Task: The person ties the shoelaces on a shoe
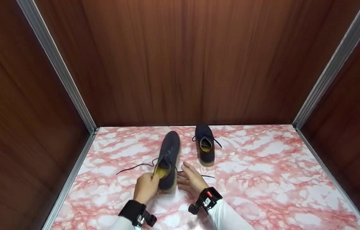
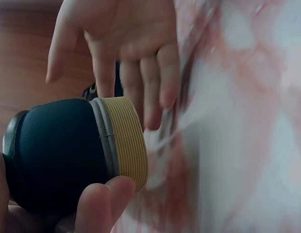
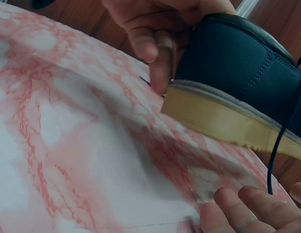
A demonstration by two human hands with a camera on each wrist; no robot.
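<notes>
A dark navy lace-up shoe (image 1: pixel 169 148) with a yellow lining and a ribbed tan sole (image 2: pixel 126 143) points away from me, its laces undone and trailing to both sides. My left hand (image 1: pixel 147 187) grips it by the heel collar, thumb at the opening and fingers under the sole. In the right wrist view the heel is raised over the tabletop. My right hand (image 1: pixel 192 180) is just right of the heel, fingers extended and holding nothing. One loose lace (image 3: pixel 274 162) hangs down by its fingertips. The matching shoe (image 1: pixel 206 145) stands farther back to the right.
The tabletop (image 1: pixel 263 179) has a red and white marbled surface. Brown wood-grain panels (image 1: pixel 180 64) enclose it at the back and both sides, with grey metal strips (image 1: pixel 62 70) along the corners. The second shoe's toe is close to the back panel.
</notes>
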